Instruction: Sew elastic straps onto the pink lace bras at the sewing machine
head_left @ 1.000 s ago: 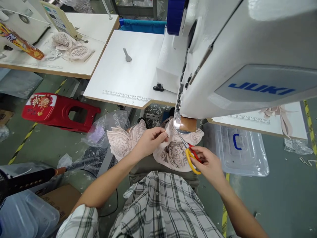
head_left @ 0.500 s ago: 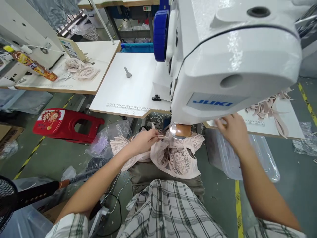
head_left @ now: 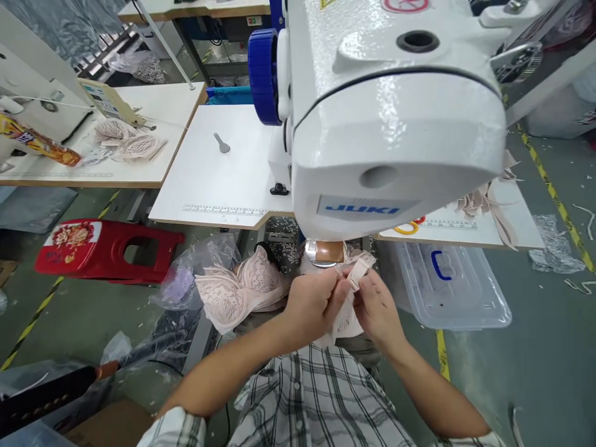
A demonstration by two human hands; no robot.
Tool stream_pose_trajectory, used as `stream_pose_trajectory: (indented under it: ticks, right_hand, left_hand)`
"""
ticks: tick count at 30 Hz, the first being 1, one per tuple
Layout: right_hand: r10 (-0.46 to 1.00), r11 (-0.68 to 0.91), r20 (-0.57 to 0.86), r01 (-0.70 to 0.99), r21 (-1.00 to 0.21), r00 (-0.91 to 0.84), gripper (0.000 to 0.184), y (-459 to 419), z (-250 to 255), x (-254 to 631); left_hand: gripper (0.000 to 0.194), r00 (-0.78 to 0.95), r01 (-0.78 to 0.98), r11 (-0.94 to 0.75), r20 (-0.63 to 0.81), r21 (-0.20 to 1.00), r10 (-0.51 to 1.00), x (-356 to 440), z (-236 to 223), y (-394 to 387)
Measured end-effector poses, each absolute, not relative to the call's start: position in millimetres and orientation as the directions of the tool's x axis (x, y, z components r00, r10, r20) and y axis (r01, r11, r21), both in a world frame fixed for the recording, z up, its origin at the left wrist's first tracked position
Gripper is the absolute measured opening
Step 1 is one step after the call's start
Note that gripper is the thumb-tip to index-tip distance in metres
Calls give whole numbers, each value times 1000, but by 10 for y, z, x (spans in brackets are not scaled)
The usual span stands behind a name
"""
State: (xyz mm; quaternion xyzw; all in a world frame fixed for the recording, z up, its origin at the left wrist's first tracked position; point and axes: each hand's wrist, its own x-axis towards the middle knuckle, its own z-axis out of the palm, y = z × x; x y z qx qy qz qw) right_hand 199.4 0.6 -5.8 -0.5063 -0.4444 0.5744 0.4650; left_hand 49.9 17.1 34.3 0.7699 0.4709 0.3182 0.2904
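Note:
In front of the sewing machine (head_left: 391, 136), both hands meet over a pale pink lace bra (head_left: 344, 323). My left hand (head_left: 316, 301) is closed, pinching a light pink strap (head_left: 358, 271) of it. From the other side my right hand (head_left: 379, 307) pinches the same strap, its fingertips close to the left ones. Another pale pink lace bra (head_left: 242, 288) lies left of my left hand. Just behind the hands is the machine's metal and brown plate (head_left: 326, 252). Most of the bra between my hands is hidden by them.
A white worktable (head_left: 209, 167) with a grey spoon-shaped tool (head_left: 221, 143) extends left. Yellow-handled scissors (head_left: 407, 228) and pink fabric strips (head_left: 484, 205) lie on the right tabletop. A clear plastic box (head_left: 456, 285) stands below. A red stool (head_left: 112, 248) is at left.
My right hand has left the right tabletop and come to the strap beside my left hand. My left hand has moved right. The view has shifted, and scissors now show on the right tabletop.

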Motion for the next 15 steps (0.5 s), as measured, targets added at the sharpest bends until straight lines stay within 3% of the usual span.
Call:
stream_pose_trajectory:
  ticks: [2, 5, 8, 12, 15]
  right_hand:
    - [983, -171, -173, -24, -985, 60, 37, 105, 53, 1984]
    - [991, -110, -103, 73, -991, 89, 26, 344, 162, 2002]
    - [995, -81, -65, 217, -973, 81, 21, 627, 178, 2048]
    - [999, 6, -9, 325, -946, -47, 11, 931, 178, 2081]
    - [990, 92, 41, 406, -909, -133, 7, 1070, 216, 2086]
  left_hand:
    - [42, 228, 469, -227, 132, 854, 965, 561, 335, 165]
    - [42, 123, 517, -177, 132, 837, 984, 511, 280, 171]
    - [28, 174, 675, -306, 259, 671, 950, 372, 227, 206]
    - [35, 328, 791, -485, 412, 372, 850, 262, 204, 295]
    - [34, 341, 825, -485, 427, 291, 837, 248, 228, 364]
